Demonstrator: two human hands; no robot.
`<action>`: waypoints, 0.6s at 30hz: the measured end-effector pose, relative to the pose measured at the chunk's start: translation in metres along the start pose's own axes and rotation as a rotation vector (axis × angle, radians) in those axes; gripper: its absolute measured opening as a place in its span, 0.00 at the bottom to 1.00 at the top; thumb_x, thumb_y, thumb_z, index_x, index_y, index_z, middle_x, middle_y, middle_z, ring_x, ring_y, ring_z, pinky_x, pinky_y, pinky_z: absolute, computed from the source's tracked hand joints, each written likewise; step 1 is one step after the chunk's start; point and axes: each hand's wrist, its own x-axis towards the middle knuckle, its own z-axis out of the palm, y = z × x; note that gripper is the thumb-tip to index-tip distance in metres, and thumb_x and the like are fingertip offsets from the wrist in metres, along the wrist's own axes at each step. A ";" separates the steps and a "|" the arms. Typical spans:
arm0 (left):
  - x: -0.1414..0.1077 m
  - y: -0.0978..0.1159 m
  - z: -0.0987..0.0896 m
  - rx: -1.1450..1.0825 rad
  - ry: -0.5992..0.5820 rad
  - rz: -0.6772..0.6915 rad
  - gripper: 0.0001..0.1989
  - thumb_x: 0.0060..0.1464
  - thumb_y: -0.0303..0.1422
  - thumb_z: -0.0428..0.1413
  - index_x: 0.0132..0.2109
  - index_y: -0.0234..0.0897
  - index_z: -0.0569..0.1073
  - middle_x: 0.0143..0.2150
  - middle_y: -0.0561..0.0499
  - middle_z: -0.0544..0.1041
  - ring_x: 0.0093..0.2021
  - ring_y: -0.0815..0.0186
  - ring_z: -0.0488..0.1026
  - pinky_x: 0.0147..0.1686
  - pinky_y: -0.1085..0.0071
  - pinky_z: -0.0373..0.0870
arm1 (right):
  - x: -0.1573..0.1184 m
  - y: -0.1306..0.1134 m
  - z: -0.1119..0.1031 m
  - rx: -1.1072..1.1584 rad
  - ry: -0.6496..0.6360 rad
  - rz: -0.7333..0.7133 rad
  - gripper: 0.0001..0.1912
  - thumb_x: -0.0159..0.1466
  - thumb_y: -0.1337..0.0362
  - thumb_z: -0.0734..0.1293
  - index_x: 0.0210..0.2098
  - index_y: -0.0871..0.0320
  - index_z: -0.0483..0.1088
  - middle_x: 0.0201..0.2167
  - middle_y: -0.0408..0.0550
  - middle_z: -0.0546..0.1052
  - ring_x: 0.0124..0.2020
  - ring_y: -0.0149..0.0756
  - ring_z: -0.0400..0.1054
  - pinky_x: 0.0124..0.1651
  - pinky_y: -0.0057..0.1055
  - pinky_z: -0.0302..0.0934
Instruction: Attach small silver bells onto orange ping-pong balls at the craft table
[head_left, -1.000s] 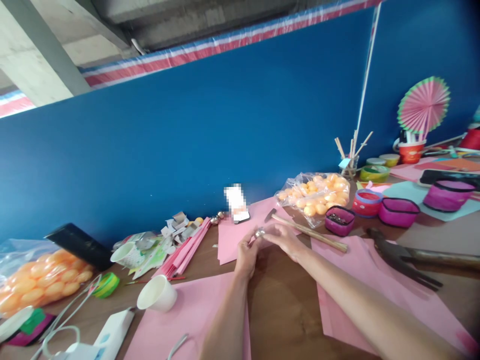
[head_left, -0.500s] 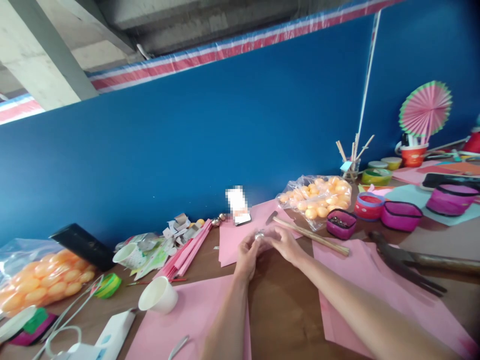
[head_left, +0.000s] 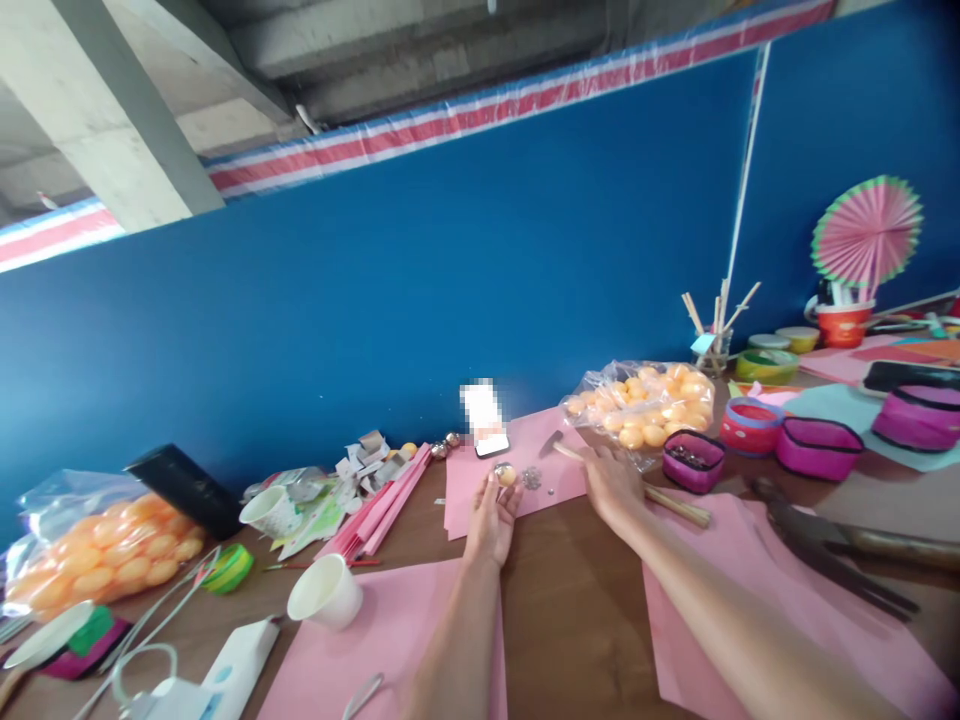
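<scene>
My left hand (head_left: 491, 525) is closed on an orange ping-pong ball (head_left: 508, 478) partly covered with shiny silver pieces. It is held just above a pink paper sheet (head_left: 465, 505). Beside the ball, on that sheet, lies a small heap of silver tacks (head_left: 532, 478), with a single one apart from it. My right hand (head_left: 613, 487) is over the wooden handle of a small hammer (head_left: 679, 506), its fingers bent round the middle. The hammer's metal head (head_left: 551, 444) points away to the left, resting on the paper.
Behind the hammer lies a plastic bag of orange balls (head_left: 645, 405). A purple container (head_left: 693, 460) of small pieces and a claw hammer (head_left: 817, 540) are to the right. On the left are a white cup (head_left: 325, 592), pink sticks (head_left: 382, 510) and a power strip (head_left: 236, 665). A phone (head_left: 491, 442) stands ahead.
My right hand has left the ball and moved right onto the small hammer's handle. The heap of silver tacks now shows. My left hand still holds the ball. The view has shifted slightly.
</scene>
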 end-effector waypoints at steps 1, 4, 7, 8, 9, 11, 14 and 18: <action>0.000 0.000 -0.001 -0.016 0.007 0.001 0.11 0.46 0.34 0.56 0.38 0.36 0.70 0.37 0.50 0.75 0.39 0.67 0.72 0.45 0.67 0.67 | 0.001 0.000 0.000 -0.008 0.001 -0.005 0.16 0.60 0.72 0.53 0.40 0.55 0.67 0.34 0.52 0.71 0.38 0.40 0.61 0.36 0.33 0.50; 0.001 0.002 -0.002 -0.049 0.013 0.002 0.12 0.46 0.32 0.56 0.40 0.37 0.70 0.38 0.50 0.75 0.39 0.67 0.72 0.45 0.69 0.67 | 0.001 -0.002 -0.002 -0.049 0.004 -0.009 0.16 0.59 0.74 0.53 0.40 0.55 0.67 0.32 0.53 0.70 0.36 0.41 0.61 0.35 0.33 0.49; 0.001 0.004 -0.002 -0.067 0.022 -0.006 0.13 0.46 0.31 0.56 0.42 0.37 0.69 0.38 0.50 0.75 0.40 0.66 0.73 0.45 0.69 0.68 | 0.000 -0.007 -0.009 -0.098 0.062 -0.018 0.15 0.59 0.73 0.53 0.40 0.56 0.67 0.31 0.54 0.69 0.36 0.42 0.61 0.35 0.35 0.49; 0.001 0.005 -0.002 -0.070 0.022 -0.007 0.14 0.46 0.31 0.56 0.43 0.38 0.69 0.38 0.50 0.75 0.41 0.65 0.72 0.45 0.69 0.67 | -0.001 -0.009 -0.012 -0.103 0.091 -0.030 0.16 0.59 0.73 0.53 0.41 0.56 0.66 0.32 0.54 0.69 0.37 0.43 0.60 0.35 0.35 0.49; 0.001 0.005 -0.002 -0.073 0.022 -0.005 0.14 0.46 0.30 0.56 0.44 0.38 0.69 0.38 0.50 0.75 0.41 0.65 0.72 0.46 0.69 0.67 | -0.002 -0.011 -0.015 -0.099 0.120 -0.048 0.16 0.60 0.73 0.53 0.42 0.56 0.65 0.33 0.54 0.68 0.37 0.43 0.60 0.36 0.35 0.49; 0.002 0.006 -0.002 -0.079 0.019 0.007 0.15 0.47 0.29 0.55 0.44 0.39 0.68 0.39 0.50 0.75 0.42 0.66 0.72 0.47 0.69 0.66 | -0.006 -0.017 -0.022 -0.070 0.166 -0.106 0.16 0.60 0.72 0.53 0.46 0.55 0.63 0.35 0.54 0.68 0.38 0.43 0.59 0.36 0.34 0.50; 0.003 0.006 -0.004 -0.093 0.023 0.038 0.12 0.48 0.29 0.54 0.43 0.38 0.70 0.40 0.50 0.75 0.44 0.66 0.71 0.48 0.70 0.65 | -0.013 -0.028 -0.032 -0.008 0.190 -0.221 0.15 0.62 0.68 0.53 0.46 0.55 0.62 0.35 0.53 0.68 0.38 0.42 0.58 0.35 0.32 0.50; 0.006 0.005 -0.005 -0.087 0.056 0.035 0.11 0.49 0.28 0.53 0.42 0.36 0.70 0.39 0.49 0.75 0.43 0.67 0.71 0.47 0.73 0.65 | -0.023 -0.041 -0.039 0.042 0.214 -0.330 0.14 0.64 0.66 0.51 0.40 0.54 0.66 0.31 0.51 0.69 0.36 0.38 0.59 0.36 0.30 0.50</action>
